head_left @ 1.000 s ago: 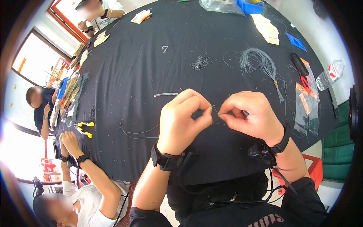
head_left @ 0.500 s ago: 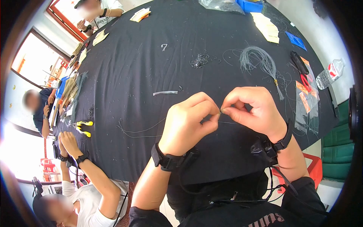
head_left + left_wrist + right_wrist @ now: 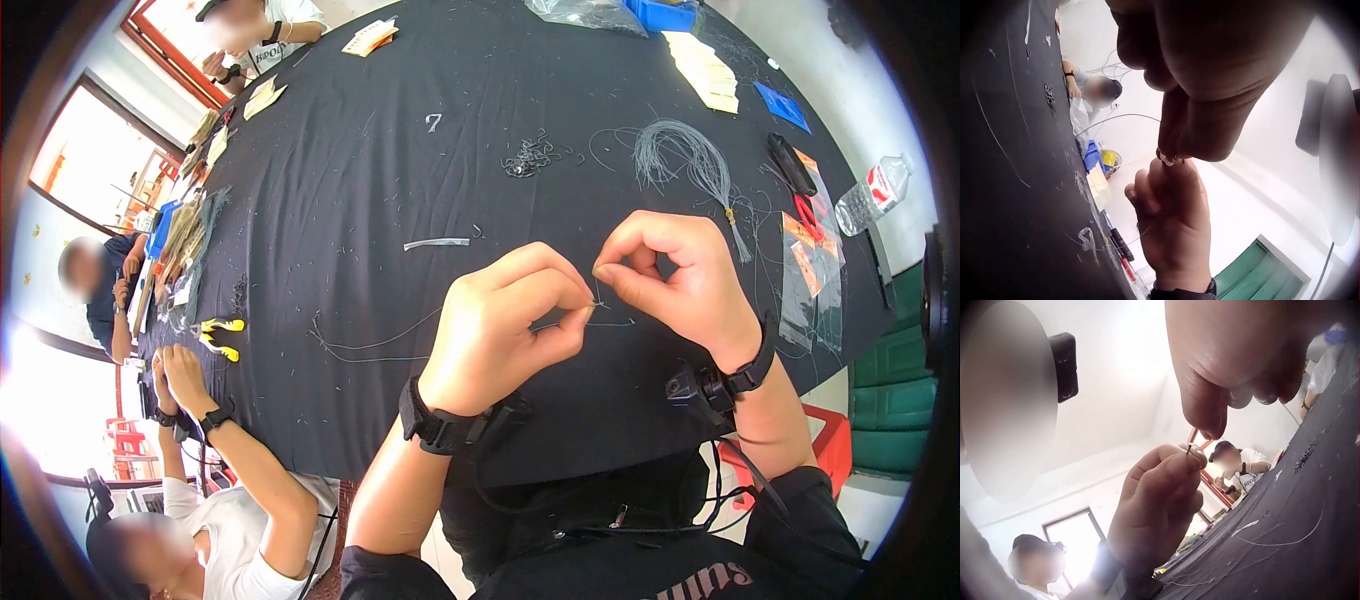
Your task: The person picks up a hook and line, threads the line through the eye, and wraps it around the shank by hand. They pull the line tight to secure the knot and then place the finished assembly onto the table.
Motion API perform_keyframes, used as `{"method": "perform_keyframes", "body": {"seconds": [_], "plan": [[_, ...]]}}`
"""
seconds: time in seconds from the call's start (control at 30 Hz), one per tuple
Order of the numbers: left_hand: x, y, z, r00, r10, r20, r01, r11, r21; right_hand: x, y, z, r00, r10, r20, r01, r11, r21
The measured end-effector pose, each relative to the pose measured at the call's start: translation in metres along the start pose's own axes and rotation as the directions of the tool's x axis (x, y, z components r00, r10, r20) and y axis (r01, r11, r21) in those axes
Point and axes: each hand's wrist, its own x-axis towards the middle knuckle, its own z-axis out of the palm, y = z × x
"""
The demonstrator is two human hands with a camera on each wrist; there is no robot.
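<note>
In the head view my left hand (image 3: pixel 510 330) pinches a thin clear line (image 3: pixel 385 359) between thumb and forefinger; loops of it trail leftward over the black cloth. A tiny dark piece (image 3: pixel 1189 449), perhaps a hook, sticks out of those fingertips in the right wrist view. Just above and right of them, my right hand (image 3: pixel 685 285) has thumb and forefinger pressed together, with a fine strand running down from them to the left fingertips. The two hands are slightly apart. Whatever lies inside each pinch is hidden.
Beyond my hands lie a short clear tube (image 3: pixel 437 243), a pile of dark hooks (image 3: pixel 530 158) and a tied bundle of line (image 3: pixel 690 160). Red-handled scissors (image 3: pixel 808 218) and a bottle (image 3: pixel 875 195) are at the right. Yellow-handled pliers (image 3: pixel 221 340) lie left, near another person's hands.
Both hands have shifted rightward. The fingertips came together half a second ago; since then my right hand has drawn up and away, with the strand between them.
</note>
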Motion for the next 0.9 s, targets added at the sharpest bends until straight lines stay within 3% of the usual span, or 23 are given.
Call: {"method": "perform_keyframes", "body": {"seconds": [0.37, 0.6, 0.77, 0.9], "plan": [[0.002, -0.003, 0.001, 0.988, 0.061, -0.144, -0.067, 0.997, -0.035, -0.002, -0.005, 0.005, 0.999, 0.042, 0.015, -0.043, 0.997, 0.059], [0.002, -0.001, -0.002, 0.971, -0.005, -0.24, 0.022, 0.998, 0.067, -0.002, -0.008, 0.005, 1.0, 0.015, 0.007, -0.015, 0.999, 0.028], [0.002, -0.004, 0.002, 0.964, 0.0, -0.266, 0.03, 0.993, 0.11, -0.003, -0.007, 0.007, 0.998, -0.058, 0.039, 0.06, 0.996, -0.061], [0.0, -0.005, 0.002, 0.984, -0.039, -0.174, 0.07, 0.982, 0.177, 0.0, -0.006, 0.011, 0.983, -0.176, 0.05, 0.181, 0.975, -0.129]]}}
